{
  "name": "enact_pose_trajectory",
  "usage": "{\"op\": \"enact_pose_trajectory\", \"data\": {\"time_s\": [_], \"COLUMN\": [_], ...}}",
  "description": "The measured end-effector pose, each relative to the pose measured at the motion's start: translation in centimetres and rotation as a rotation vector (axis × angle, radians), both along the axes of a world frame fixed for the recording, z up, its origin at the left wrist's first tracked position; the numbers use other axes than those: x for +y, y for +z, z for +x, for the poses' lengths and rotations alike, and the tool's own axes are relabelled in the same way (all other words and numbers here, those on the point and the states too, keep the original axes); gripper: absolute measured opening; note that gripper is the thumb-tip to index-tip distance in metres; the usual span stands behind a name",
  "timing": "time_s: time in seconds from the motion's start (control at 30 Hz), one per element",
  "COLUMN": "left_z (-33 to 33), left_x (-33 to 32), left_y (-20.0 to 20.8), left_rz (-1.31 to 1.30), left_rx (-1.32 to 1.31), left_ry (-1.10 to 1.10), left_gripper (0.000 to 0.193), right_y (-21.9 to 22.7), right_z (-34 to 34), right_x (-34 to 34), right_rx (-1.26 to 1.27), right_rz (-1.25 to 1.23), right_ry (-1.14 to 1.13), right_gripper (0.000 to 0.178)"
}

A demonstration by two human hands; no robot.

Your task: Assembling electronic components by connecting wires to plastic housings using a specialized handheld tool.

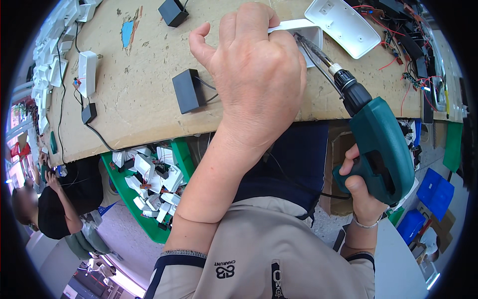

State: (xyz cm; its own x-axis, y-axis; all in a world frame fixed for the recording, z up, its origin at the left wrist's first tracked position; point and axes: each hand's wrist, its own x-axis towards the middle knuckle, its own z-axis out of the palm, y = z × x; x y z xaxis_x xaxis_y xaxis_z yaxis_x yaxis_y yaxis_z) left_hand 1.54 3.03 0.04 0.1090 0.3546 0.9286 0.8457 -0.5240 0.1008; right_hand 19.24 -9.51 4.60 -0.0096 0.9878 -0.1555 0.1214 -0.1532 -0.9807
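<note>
My right hand (366, 194) is wrapped round the handle of a dark green soldering gun (383, 144). Its metal tip, with a thin feed tube beside it, reaches into an open white plastic housing (314, 33) on the table. My left hand (256, 70) is closed over the near left side of that housing, thumb sticking out to the left. What its fingers pinch inside is hidden behind the hand. A white plastic shell (343, 25) lies hollow side up just right of the housing. Left of my wrist sits a black box (189, 91) with a dark cable.
Another black box (173, 12) lies far back on the worn table (149, 65). A white housing (87, 74) stands at left, near stacked white housings (47, 65). Circuit boards and wires (411, 47) crowd the right. Below, a green crate (155, 231) holds white parts; a co-worker (55, 214) sits left.
</note>
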Motion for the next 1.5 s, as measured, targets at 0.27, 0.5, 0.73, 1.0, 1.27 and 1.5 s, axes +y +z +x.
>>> {"op": "enact_pose_trajectory", "data": {"time_s": [0.27, 0.5, 0.73, 1.0, 1.27, 1.5], "left_z": [0.1, 0.1, -0.2, 0.4, -0.9, -3.0], "left_x": [0.2, 0.4, 0.6, 1.2, -2.7, -4.2], "left_y": [-0.2, -0.3, -0.6, -0.8, 4.0, 2.3], "left_rz": [0.037, 0.069, 0.099, 0.138, -0.528, -0.774], "left_rx": [-0.021, -0.04, -0.057, -0.08, 0.071, -0.038], "left_ry": [-0.014, -0.028, -0.043, -0.064, 0.115, 0.015], "left_gripper": [0.008, 0.008, 0.008, 0.008, 0.008, 0.046], "right_y": [-0.3, -0.8, -1.1, -1.0, -1.1, -1.2], "right_z": [0.2, 0.0, 0.0, 0.6, 0.6, 2.5], "right_x": [-0.2, -0.4, -0.7, -1.5, -1.6, -3.1], "right_rx": [0.034, -0.038, -0.004, 0.034, 0.026, 0.085], "right_rz": [0.02, 0.006, 0.031, 0.095, 0.249, 0.335], "right_ry": [-0.009, -0.083, -0.064, -0.108, -0.141, -0.1], "right_gripper": [0.045, 0.07, 0.074, 0.075, 0.074, 0.062]}}
